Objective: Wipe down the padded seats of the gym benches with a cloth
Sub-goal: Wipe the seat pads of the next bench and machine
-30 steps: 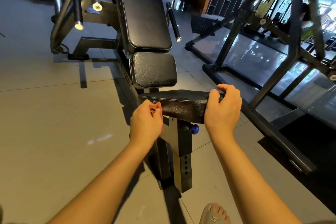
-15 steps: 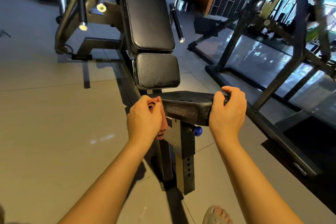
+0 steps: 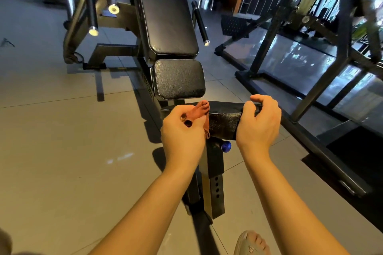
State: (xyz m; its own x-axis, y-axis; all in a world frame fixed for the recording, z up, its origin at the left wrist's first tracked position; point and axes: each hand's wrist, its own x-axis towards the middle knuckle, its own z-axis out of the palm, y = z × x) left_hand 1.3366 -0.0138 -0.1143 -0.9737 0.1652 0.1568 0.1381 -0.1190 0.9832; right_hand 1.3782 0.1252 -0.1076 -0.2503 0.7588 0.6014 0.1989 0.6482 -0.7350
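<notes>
left hand (image 3: 182, 130) bunched round rust-coloured cloth (image 3: 204, 111) at 9 o'clock end of front pad (image 3: 224, 119); right hand (image 3: 258, 122) clamped on 3 o'clock end. best: keep right bracing, drag cloth w/ firm pressure toward 3, incl front edge.

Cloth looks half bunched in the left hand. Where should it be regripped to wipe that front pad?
Probably take the cloth by the free end sticking up past the left hand, coming from above with the fingers. That end lies loose on the front pad, while the rest is balled in the fist. The right hand already clamps the pad's other end.
</notes>
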